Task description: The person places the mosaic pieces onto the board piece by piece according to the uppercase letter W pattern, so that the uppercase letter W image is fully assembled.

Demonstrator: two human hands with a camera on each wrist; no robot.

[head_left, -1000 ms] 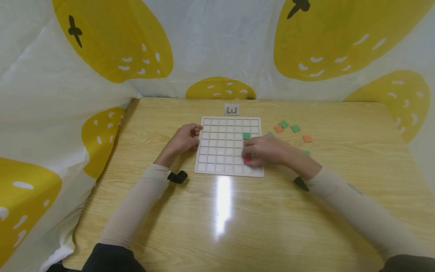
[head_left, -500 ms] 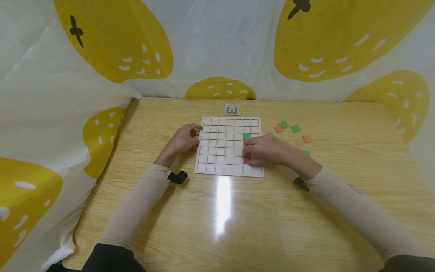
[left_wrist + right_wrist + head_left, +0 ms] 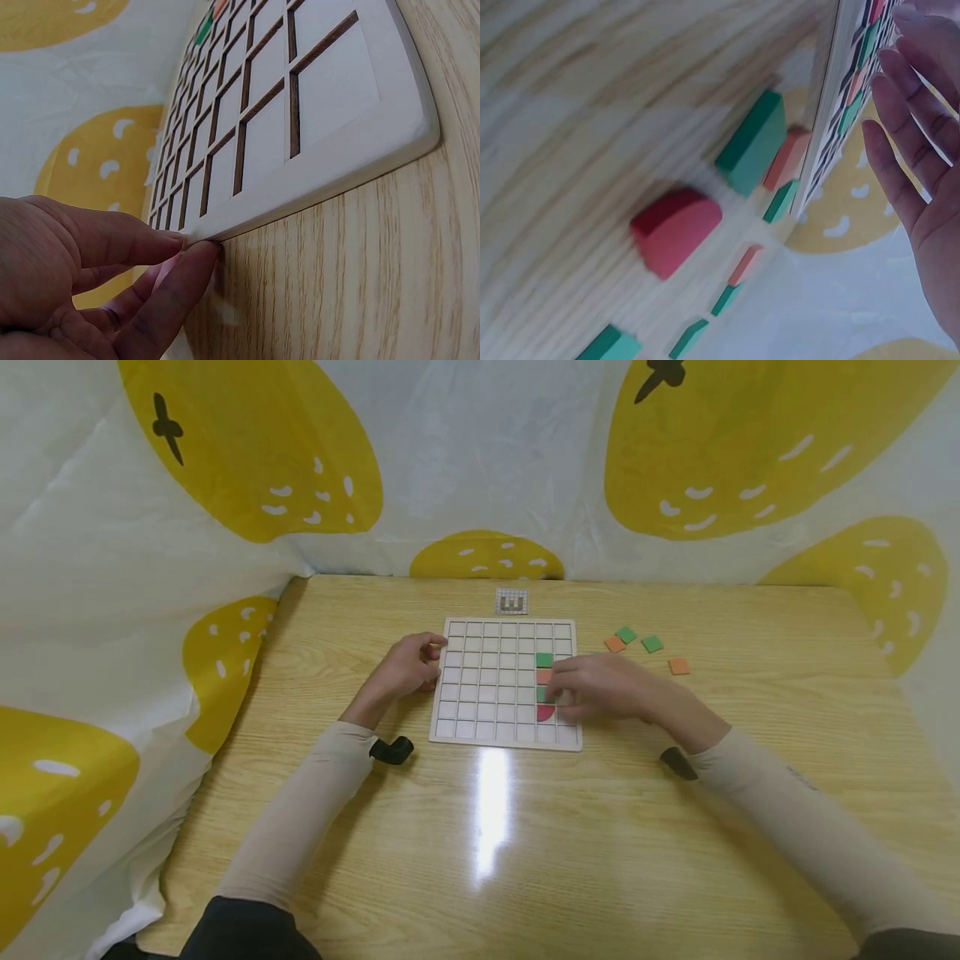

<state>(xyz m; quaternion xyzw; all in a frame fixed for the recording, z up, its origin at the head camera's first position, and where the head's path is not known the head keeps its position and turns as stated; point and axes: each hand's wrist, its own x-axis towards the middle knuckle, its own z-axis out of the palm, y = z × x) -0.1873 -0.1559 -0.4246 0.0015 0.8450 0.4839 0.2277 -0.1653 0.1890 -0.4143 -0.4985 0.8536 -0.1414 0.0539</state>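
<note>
A white square grid board (image 3: 480, 685) lies on the table. Along its right side one column bears a green tile (image 3: 544, 660), an orange tile (image 3: 543, 677), another green tile (image 3: 541, 694) and a red piece with a rounded corner (image 3: 545, 713). My right hand (image 3: 600, 685) hovers over the board's right edge, partly covering that column; the right wrist view shows its fingers extended and apart, holding nothing. My left hand (image 3: 408, 664) is at the board's left edge, its fingertips (image 3: 199, 259) touching the rim.
Loose orange tiles (image 3: 678, 667) and green tiles (image 3: 652, 643) lie right of the board. Another red rounded piece (image 3: 676, 232) lies among them in the right wrist view. A small pattern card (image 3: 512, 601) sits behind the board, near a patterned curtain (image 3: 480, 468).
My right hand has let go of the red piece, which now lies in its square, and has drawn slightly right, revealing orange and green tiles above it. The left hand stays put.
</note>
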